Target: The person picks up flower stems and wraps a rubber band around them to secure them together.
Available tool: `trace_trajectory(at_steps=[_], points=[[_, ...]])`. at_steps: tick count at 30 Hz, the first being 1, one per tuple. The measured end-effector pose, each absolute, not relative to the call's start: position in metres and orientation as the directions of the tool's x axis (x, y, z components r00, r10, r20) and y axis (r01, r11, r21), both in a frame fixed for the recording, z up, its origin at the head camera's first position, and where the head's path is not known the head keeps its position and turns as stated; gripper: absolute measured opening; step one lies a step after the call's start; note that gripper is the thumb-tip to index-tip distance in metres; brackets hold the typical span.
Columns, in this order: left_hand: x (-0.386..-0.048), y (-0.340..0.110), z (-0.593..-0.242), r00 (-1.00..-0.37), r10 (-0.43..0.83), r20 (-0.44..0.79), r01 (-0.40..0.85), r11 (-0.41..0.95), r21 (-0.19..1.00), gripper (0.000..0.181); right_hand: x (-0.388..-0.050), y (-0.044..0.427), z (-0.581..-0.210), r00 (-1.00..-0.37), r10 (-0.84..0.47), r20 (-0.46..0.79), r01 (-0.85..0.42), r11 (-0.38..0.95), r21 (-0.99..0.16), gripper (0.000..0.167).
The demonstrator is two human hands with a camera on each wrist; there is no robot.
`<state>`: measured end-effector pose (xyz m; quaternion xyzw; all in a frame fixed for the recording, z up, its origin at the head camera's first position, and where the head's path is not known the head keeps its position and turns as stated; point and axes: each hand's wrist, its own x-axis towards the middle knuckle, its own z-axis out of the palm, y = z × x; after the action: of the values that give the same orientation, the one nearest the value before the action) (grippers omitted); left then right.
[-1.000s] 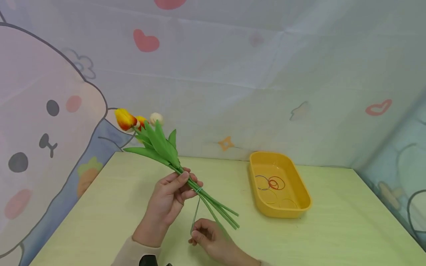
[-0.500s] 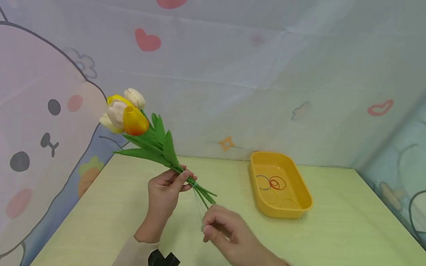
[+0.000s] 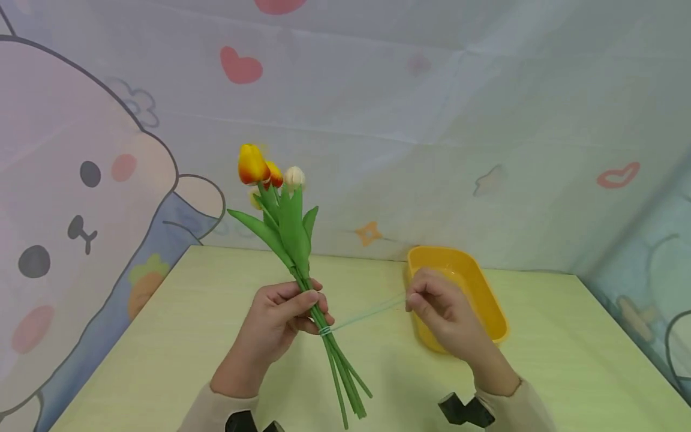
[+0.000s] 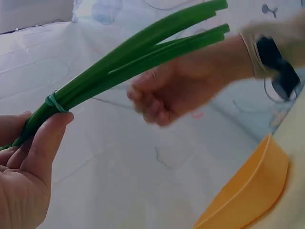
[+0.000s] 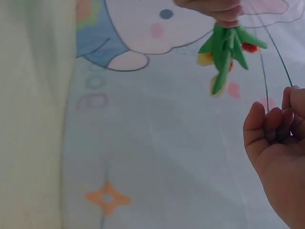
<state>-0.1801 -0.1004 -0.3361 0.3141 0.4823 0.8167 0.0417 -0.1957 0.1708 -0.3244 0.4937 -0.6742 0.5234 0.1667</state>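
The left hand [image 3: 275, 318] grips the bouquet of artificial tulips with yellow-red and cream blooms, broad green leaves and slim green stems [image 3: 296, 240], its thumb and fingers closed round the stems below the leaves. The right hand [image 3: 445, 312] has thumb and fingertips pinched together on the far end of a thin, pale-green elastic band [image 3: 324, 330]. The band circles the stems just beyond the left hand's fingers and stretches, as two taut strands, across to the right hand.

The bouquet is held up, tilted, blooms toward the backdrop and bare stem ends splayed below the band. Judging by this, the flowers are gathered and the binding is begun; the stretched loop appears left to be wound on and let go.

Behind the right hand, the yellow, rounded plastic basin [image 3: 488, 300] sits on the pale yellow-green surface [image 3: 550, 348]; the printed fabric backdrop [image 3: 378, 120] hangs beyond.
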Motion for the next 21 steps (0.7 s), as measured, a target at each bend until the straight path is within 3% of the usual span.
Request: trace_trajectory(at_steps=[5,9,12,16,21], points=[[-0.179,-0.103,-0.335,-0.762,0.401,0.509,0.081,-0.720,0.689,0.021,-0.205,0.153,-0.365,-0.584,-0.543,0.603,-0.736,0.040,-0.676,0.013],[-0.180,-0.102,-0.335,-0.825,0.336,0.454,0.023,-0.783,0.622,0.023,-0.192,0.120,-0.395,-0.688,-0.526,0.500,-0.625,0.078,-0.777,0.010],[-0.180,-0.099,-0.336,-0.884,0.230,0.406,0.086,-0.775,0.627,0.020,-0.174,0.095,-0.407,-0.740,-0.465,0.485,-0.570,0.052,-0.820,0.009],[-0.181,-0.093,-0.337,-0.917,0.063,0.395,0.250,-0.681,0.688,0.014,-0.153,0.070,-0.408,-0.693,-0.433,0.576,-0.615,-0.061,-0.786,0.005],[-0.183,-0.089,-0.342,-0.892,-0.068,0.446,0.424,-0.465,0.777,0.014,-0.141,0.065,-0.389,-0.553,-0.439,0.708,-0.799,0.040,-0.600,0.009]])
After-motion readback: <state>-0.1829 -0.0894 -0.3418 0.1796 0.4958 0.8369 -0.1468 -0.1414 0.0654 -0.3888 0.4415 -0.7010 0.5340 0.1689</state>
